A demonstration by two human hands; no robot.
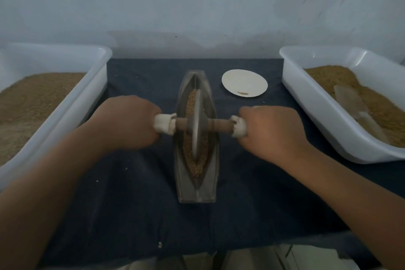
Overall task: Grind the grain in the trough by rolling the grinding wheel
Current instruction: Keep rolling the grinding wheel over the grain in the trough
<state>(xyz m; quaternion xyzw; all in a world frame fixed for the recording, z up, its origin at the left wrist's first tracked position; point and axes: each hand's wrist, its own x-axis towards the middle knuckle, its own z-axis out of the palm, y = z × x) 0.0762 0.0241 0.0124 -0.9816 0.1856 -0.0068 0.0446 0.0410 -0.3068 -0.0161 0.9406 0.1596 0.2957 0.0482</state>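
With my left hand (129,123) and right hand (271,129) clamped on the cloth-wrapped wooden axle (219,126), I should press evenly, keeping the grey metal grinding wheel (196,125) upright while rolling 6 to 12 o'clock through tan grain (190,103) in the boat-shaped metal trough (197,188).

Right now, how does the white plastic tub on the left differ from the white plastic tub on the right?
The left white plastic tub holds only brown grain; the right white plastic tub also has a clear scoop lying on its grain. The left tub's grain looks level; the right tub's looks uneven around the scoop. Both are white, rectangular and hold grain.
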